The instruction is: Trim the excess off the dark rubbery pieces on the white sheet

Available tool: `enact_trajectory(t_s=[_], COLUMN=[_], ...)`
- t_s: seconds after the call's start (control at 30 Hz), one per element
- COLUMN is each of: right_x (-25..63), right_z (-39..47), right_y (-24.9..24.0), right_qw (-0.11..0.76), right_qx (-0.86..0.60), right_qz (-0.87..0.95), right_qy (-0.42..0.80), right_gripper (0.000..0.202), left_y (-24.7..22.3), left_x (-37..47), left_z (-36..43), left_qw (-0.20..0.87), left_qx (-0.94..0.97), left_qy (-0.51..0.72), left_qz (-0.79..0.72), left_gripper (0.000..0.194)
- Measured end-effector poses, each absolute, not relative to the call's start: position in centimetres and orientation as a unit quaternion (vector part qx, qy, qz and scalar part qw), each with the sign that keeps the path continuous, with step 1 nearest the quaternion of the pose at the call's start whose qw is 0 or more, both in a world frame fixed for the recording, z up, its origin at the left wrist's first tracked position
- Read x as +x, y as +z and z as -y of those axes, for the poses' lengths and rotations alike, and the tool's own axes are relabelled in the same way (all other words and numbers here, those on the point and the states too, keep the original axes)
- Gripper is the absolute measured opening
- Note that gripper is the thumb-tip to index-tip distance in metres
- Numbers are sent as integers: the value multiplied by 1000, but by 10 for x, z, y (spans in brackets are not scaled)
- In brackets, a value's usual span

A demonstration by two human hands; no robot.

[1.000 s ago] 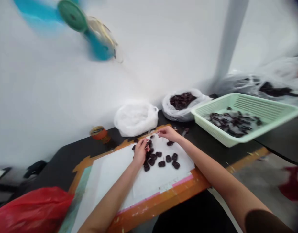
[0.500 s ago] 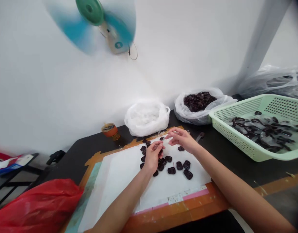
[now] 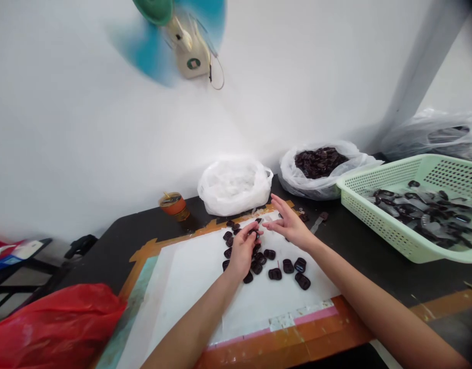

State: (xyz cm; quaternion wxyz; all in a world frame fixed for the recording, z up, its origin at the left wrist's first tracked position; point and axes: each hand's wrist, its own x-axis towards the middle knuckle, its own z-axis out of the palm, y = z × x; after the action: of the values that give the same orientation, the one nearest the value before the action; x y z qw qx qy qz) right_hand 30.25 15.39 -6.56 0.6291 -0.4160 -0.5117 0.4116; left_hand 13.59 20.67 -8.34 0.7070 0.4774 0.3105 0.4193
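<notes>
Over the white paper sheet [image 3: 197, 277], my left hand [image 3: 243, 251] has its fingers closed on a small dark plastic piece [image 3: 254, 234], partly hidden by the fingertips. My right hand [image 3: 289, 225] is just to its right, fingers stretched and spread, the lower fingertips close to the held piece. Something small and clear seems to lie between the hands, too small to make out. Around and below my left hand are several loose dark rounded pieces [image 3: 274, 274], with a cluster partly hidden behind it.
A white plastic bag [image 3: 236, 202] of pale clear pieces and a bag of dark pieces [image 3: 320, 163] stand at the back. A green basket [image 3: 377, 225] holds assembled pieces at right. An orange-banded pot [image 3: 173, 206] stands back left; a red bag [image 3: 59, 323] lies front left. A fan [image 3: 189, 51] spins above.
My right hand's fingers have spread and straightened from a more curled pose near my left fingertips. My left hand stays in place on the dark piece. The camera view has shifted slightly.
</notes>
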Motion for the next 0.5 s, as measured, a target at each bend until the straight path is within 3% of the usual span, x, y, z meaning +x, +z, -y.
enact_trajectory(t_s=[0.17,0.5], right_x=[298,289], right_z=[-157,-154], right_y=[-69,-65], right_qw=[591,553], right_qx=[-446,-502], right_qz=[535,540], right_qy=[407,387], right_gripper=[23,34], left_y=[-82,-76], left_x=[135,134], left_z=[-206,-207], left_qw=[707,693], left_qx=[471,446], left_qy=[434,458], left_qz=[-299,-335], left_gripper=[30,31])
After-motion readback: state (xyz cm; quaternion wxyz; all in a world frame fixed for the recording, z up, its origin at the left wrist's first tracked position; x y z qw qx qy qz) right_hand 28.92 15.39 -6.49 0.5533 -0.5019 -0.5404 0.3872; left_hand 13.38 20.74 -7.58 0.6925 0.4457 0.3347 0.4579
